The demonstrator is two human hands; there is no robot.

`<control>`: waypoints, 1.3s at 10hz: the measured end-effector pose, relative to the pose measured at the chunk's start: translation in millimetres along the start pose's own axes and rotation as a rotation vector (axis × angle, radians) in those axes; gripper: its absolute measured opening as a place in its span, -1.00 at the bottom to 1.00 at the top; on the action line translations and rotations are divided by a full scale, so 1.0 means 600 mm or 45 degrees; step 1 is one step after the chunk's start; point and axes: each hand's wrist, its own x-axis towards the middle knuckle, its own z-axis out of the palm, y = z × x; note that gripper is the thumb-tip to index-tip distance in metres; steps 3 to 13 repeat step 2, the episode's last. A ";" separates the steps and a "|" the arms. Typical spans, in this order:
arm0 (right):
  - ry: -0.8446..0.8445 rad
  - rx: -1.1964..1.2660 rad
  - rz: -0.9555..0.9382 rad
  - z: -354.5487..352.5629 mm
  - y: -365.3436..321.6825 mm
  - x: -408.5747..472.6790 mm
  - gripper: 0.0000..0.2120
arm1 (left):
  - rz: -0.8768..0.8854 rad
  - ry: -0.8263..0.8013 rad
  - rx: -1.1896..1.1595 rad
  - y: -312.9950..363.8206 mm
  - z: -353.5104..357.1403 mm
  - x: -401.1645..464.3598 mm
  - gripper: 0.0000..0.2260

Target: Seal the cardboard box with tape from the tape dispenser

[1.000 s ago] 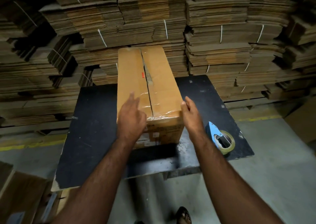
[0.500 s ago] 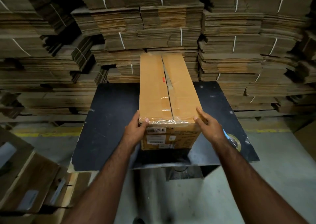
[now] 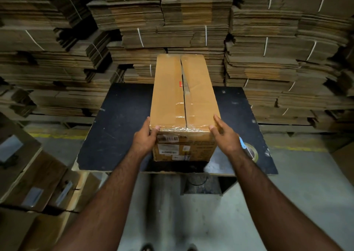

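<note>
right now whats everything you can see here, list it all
cardboard box: one, tan, standing lengthwise on the table, centre seam open along most of its length, clear tape across the near end
labels: several, white with barcodes, on the box's near face
table: one, black top, chipped edges
tape dispenser: one, blue with a roll of tape, on the table's near right corner, partly hidden by the right hand
flattened cardboard stacks: many, brown, tied with white strapping, behind the table
cartons: a few, brown, lower left on the floor
floor: grey, yellow line
left hand: grips the box's near left corner
right hand: grips the near right corner
</note>
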 end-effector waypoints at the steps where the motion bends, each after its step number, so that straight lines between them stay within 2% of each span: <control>1: -0.012 0.053 0.046 0.006 0.000 0.001 -0.51 | -0.003 -0.014 -0.011 -0.002 -0.002 0.001 -0.47; 2: 0.003 -0.066 0.046 0.018 -0.008 -0.005 -0.49 | 0.003 0.000 0.059 0.002 -0.009 0.001 -0.49; 13: 0.003 -0.066 0.046 0.018 -0.008 -0.005 -0.49 | 0.003 0.000 0.059 0.002 -0.009 0.001 -0.49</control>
